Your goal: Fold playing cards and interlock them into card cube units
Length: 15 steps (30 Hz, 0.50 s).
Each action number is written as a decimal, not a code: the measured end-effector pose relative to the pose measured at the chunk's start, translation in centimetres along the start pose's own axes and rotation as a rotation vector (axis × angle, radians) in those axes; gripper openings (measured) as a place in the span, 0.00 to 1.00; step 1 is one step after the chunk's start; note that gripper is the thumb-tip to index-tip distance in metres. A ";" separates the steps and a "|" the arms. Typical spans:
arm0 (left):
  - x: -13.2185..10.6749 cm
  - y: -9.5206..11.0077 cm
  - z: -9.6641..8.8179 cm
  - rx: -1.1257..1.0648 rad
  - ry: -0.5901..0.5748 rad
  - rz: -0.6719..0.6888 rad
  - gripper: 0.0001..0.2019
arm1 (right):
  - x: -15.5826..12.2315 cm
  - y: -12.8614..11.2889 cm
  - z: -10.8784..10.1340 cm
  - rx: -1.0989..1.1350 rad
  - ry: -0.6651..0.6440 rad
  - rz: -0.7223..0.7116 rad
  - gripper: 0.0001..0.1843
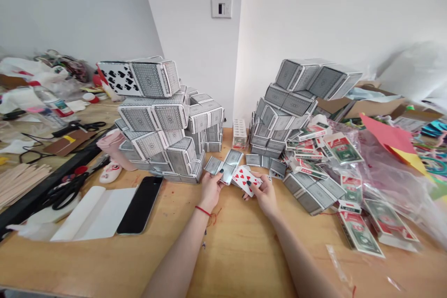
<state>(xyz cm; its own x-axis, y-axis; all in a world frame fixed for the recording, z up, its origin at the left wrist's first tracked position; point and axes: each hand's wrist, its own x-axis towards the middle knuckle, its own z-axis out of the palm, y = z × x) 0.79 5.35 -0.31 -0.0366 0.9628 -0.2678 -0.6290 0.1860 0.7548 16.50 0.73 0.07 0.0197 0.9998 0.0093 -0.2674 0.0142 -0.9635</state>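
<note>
Between thumb and fingers, my left hand [210, 192] grips a grey-backed playing card [232, 163] that looks creased; another grey-backed piece [213, 165] lies against it. My right hand [266, 195] is closed on a few playing cards [243, 178], the top one face up with red hearts and an 8 in its corner. Both hands are low over the table, their cards almost touching. Just beyond, small grey card pieces [256, 160] lie on the wood. A block built of folded cards [314, 191] rests right of my right hand.
Tall stacks of folded-card blocks rise at left [157, 116] and right [289, 102]. A phone [140, 206], white paper [108, 209] and black scissors [70, 191] lie left. Card boxes [359, 233] and plastic wrap [394, 172] crowd the right. A wall [195, 32] stands behind.
</note>
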 end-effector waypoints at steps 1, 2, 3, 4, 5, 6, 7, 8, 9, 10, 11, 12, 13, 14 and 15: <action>0.0 0.0 0.0 -0.003 -0.004 0.002 0.13 | 0.0 0.1 0.1 -0.018 -0.008 0.002 0.22; -0.1 0.0 0.0 -0.007 -0.009 0.004 0.13 | 0.0 0.2 0.2 -0.037 -0.018 0.005 0.21; -0.1 -0.1 0.0 -0.013 -0.013 0.005 0.14 | -0.1 0.3 0.2 -0.055 -0.028 0.008 0.21; -0.1 -0.1 0.0 -0.020 -0.015 0.005 0.14 | -0.1 0.5 0.3 -0.072 -0.038 0.012 0.21; -0.1 -0.1 0.0 -0.028 -0.014 0.005 0.14 | -0.1 0.6 0.3 -0.089 -0.050 0.016 0.20; -0.1 -0.1 0.0 -0.034 -0.008 0.005 0.13 | -0.1 0.7 0.3 -0.107 -0.063 0.023 0.20; -0.1 -0.1 0.0 -0.034 -0.002 0.002 0.13 | -0.1 0.8 0.3 -0.124 -0.077 0.030 0.19; -0.1 -0.2 0.0 -0.031 0.006 -0.001 0.12 | -0.2 0.8 0.2 -0.138 -0.088 0.036 0.19; -0.1 -0.2 0.0 -0.025 0.013 -0.002 0.12 | -0.2 0.8 0.2 -0.149 -0.096 0.042 0.19; -0.1 -0.3 0.0 -0.021 0.018 -0.003 0.12 | -0.1 0.8 0.1 -0.153 -0.101 0.045 0.19; -0.1 -0.3 0.0 -0.019 0.017 -0.005 0.12 | -0.1 0.8 0.1 -0.153 -0.102 0.045 0.18; -0.1 -0.3 0.0 -0.020 0.012 -0.010 0.12 | -0.1 0.8 0.0 -0.149 -0.100 0.043 0.17; -0.2 -0.4 0.0 -0.024 0.001 -0.016 0.13 | 0.0 0.8 0.0 -0.146 -0.097 0.038 0.17; -0.2 -0.4 0.1 -0.027 -0.014 -0.024 0.13 | 0.0 0.8 -0.1 -0.144 -0.093 0.032 0.16; -0.3 -0.4 0.1 -0.027 -0.030 -0.033 0.13 | 0.1 0.9 -0.2 -0.142 -0.086 0.027 0.15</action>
<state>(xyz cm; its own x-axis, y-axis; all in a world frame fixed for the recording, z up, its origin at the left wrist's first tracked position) 1.17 4.98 -0.48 0.0074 0.9618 -0.2735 -0.6501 0.2125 0.7295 16.41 0.82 -0.83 -0.0695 0.9976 0.0002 -0.1272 -0.0086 -0.9918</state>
